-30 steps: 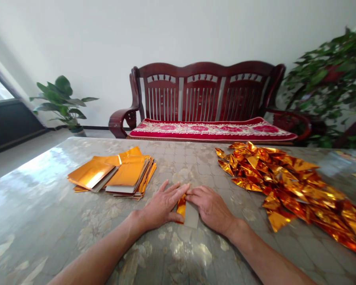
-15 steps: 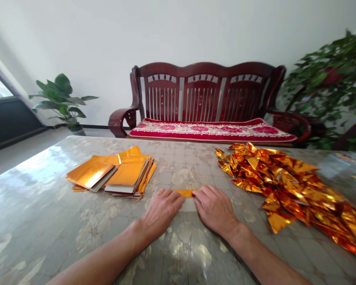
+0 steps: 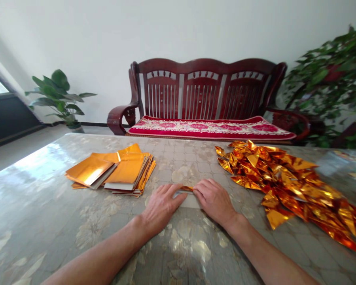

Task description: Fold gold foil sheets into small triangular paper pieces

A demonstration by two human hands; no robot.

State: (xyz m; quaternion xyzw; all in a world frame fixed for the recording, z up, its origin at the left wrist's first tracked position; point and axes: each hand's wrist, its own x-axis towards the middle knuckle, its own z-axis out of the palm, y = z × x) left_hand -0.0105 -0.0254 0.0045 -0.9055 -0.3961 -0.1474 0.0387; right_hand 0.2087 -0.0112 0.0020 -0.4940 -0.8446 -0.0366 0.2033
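Observation:
Between my hands, at the middle of the table, is a sheet of gold foil paper [image 3: 192,201]. Its pale back faces up, and a narrow gold strip shows along the rolled or folded far edge. My left hand [image 3: 163,204] grips the left end of that edge, with the thumb on the near side. At the right end my right hand [image 3: 215,201] pinches the same edge, fingers curled over it. Both hands hide the ends of the sheet.
Stacks of flat gold foil paper [image 3: 126,170] lie at the left. On the right spreads a heap of folded gold foil pieces [image 3: 284,174], with a clear plastic bag [image 3: 334,162] behind it. A wooden bench [image 3: 201,91] stands beyond the table [image 3: 106,245].
The gold strip at the far edge looks narrower and tilted up. My left thumb has spread from the fingers, and my right hand has shifted slightly up.

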